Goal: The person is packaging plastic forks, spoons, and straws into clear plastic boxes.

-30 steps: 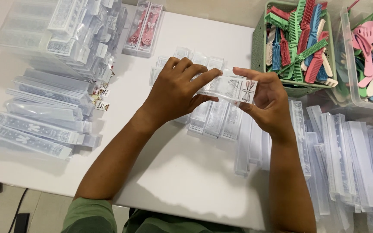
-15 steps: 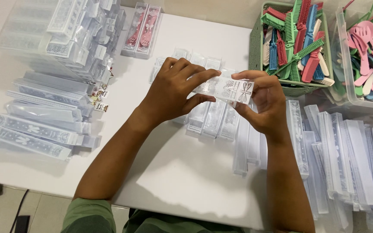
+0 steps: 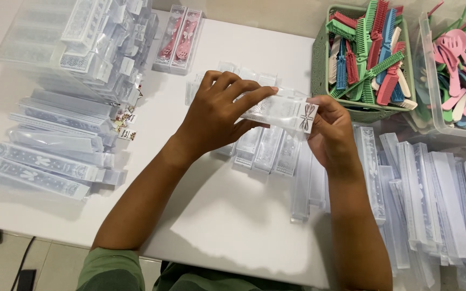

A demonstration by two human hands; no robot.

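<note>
Both my hands hold one clear plastic case [image 3: 282,110] with a white lace pattern and a bow mark, level above the white table [image 3: 227,210]. My left hand [image 3: 219,110] grips its left part from above, fingers curled over it. My right hand [image 3: 333,129] pinches its right end between thumb and fingers. Under the hands lies a row of similar clear cases [image 3: 268,148]. What is inside the held case cannot be made out.
A green basket [image 3: 366,51] of coloured combs stands at the back right, beside a clear bin [image 3: 454,70] of coloured plastic spoons and forks. Long clear cases [image 3: 432,205] cover the right side. Bagged cases [image 3: 55,145] are stacked at left; two pink-filled cases [image 3: 178,39] lie behind.
The hands and the clear case have stayed in nearly the same place; the fingers have shifted slightly along the case.
</note>
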